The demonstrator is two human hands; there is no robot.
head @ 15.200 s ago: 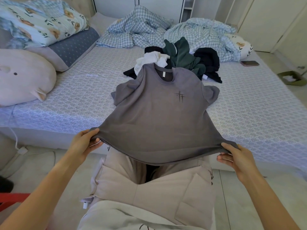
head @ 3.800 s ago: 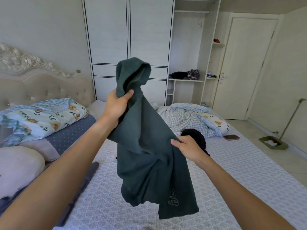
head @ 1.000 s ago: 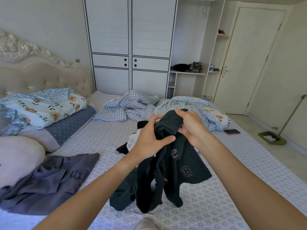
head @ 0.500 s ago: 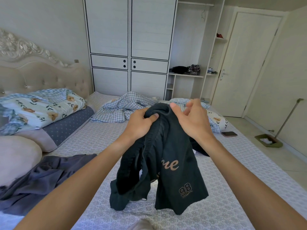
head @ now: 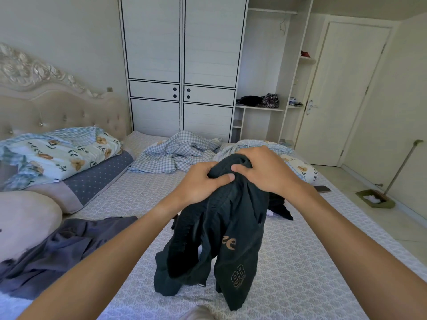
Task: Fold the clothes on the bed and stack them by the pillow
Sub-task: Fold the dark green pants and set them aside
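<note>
A dark green garment (head: 219, 239) with tan lettering and a "98" print hangs bunched over the middle of the bed (head: 300, 262). My left hand (head: 198, 183) and my right hand (head: 263, 169) both grip its top edge, close together, thumbs touching the cloth. Its lower ends rest on the sheet. A grey t-shirt (head: 57, 252) lies loosely crumpled at the left, against a pale round pillow (head: 23, 222). A black garment (head: 279, 206) shows partly behind my right forearm; the rest of the pile is hidden.
A blue dotted pillow (head: 92, 181) and a floral quilt (head: 60, 153) lie at the headboard. Checked bedding (head: 180, 153) is heaped at the far side. A phone (head: 322, 188) sits near the bed's right edge. A dustpan (head: 374, 198) stands on the floor.
My hands have dropped slightly and come closer together, bunching the top of the green garment. The cloth has twisted, so the lettering shows less than half a second ago.
</note>
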